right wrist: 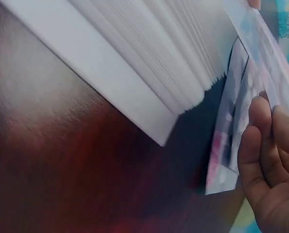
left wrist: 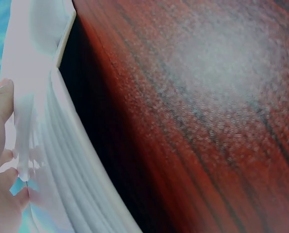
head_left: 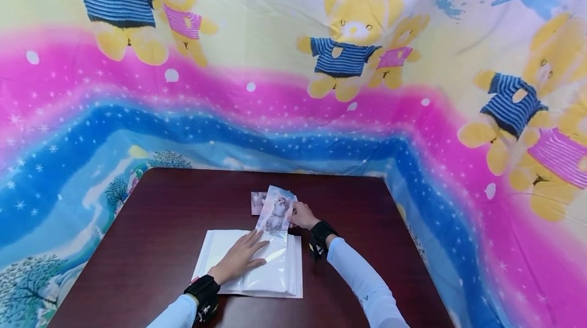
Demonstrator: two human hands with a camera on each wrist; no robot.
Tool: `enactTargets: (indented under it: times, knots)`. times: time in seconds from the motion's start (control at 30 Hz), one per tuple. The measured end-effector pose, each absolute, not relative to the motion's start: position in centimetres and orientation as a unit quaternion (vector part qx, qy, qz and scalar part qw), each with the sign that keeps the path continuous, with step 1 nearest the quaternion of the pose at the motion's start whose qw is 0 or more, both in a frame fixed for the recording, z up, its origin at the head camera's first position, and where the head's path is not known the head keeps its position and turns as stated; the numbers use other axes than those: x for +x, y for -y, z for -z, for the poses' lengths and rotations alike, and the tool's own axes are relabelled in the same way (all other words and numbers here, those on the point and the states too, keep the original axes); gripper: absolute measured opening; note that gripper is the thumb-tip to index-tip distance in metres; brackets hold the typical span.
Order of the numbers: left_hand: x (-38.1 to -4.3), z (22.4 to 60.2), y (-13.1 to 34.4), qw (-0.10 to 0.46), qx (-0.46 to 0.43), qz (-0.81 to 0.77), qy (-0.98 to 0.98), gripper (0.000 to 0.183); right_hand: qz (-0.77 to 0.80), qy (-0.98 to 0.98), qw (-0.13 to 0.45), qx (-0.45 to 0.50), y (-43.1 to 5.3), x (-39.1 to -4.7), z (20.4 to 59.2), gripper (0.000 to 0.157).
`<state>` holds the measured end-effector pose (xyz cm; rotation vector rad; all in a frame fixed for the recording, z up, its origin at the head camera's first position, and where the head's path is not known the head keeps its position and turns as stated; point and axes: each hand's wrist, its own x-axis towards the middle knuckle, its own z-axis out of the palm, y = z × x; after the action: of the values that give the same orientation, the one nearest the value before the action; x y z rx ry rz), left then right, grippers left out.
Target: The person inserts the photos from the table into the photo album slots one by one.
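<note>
An open photo album with white pages and clear, shiny sleeves lies on the table. My left hand rests on its page, fingers stretched out near the top edge. My right hand pinches the right edge of a photo card with a kitten on it. The card's lower end meets the top of the album page by my left fingertips; whether it is inside the sleeve I cannot tell. In the right wrist view, thumb and fingers hold the card's edge beside the album's stacked pages.
More picture cards lie on the table behind the held card, partly hidden by it. The dark wooden table extends around the album. A cloth printed with teddy bears hangs behind and along the sides.
</note>
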<state>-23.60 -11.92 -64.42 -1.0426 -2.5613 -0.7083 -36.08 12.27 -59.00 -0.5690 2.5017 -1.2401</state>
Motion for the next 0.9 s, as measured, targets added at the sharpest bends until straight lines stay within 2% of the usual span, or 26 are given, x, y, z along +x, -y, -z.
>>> enactTargets:
  times: [0.17, 0.37, 0.57, 0.7, 0.73, 0.8, 0.9]
  knots:
    - [-23.5, 64.2, 11.9, 0.132, -0.350, 0.242, 0.895, 0.051, 0.432, -0.865, 0.171, -0.186, -12.2, -36.1, 58.6, 0.026]
    - [-23.4, 64.1, 11.9, 0.128, -0.346, 0.232, 0.900, 0.050, 0.482, -0.833, 0.238, -0.134, -12.7, -35.6, 58.9, 0.021]
    - [-23.4, 64.3, 12.1, 0.125, -0.346, 0.236, 0.899, 0.052, 0.435, -0.857, 0.203, -0.186, -12.4, -35.9, 58.9, 0.017]
    - [-23.5, 64.4, 12.1, 0.134, -0.345, 0.233, 0.899, 0.052, 0.395, -0.869, 0.205, -0.215, -11.7, -36.3, 59.1, 0.017]
    - [-23.5, 64.4, 12.1, 0.137, -0.345, 0.231, 0.899, 0.051, 0.399, -0.867, 0.208, -0.214, -11.6, -36.3, 59.1, 0.021]
    - [-23.4, 64.3, 12.0, 0.142, -0.347, 0.229, 0.898, 0.048, 0.428, -0.856, 0.215, -0.195, -11.4, -36.3, 59.0, 0.041]
    - [-23.0, 64.1, 11.7, 0.147, -0.356, 0.218, 0.897, 0.042, 0.507, -0.825, 0.198, -0.152, -11.4, -36.4, 59.0, 0.063]
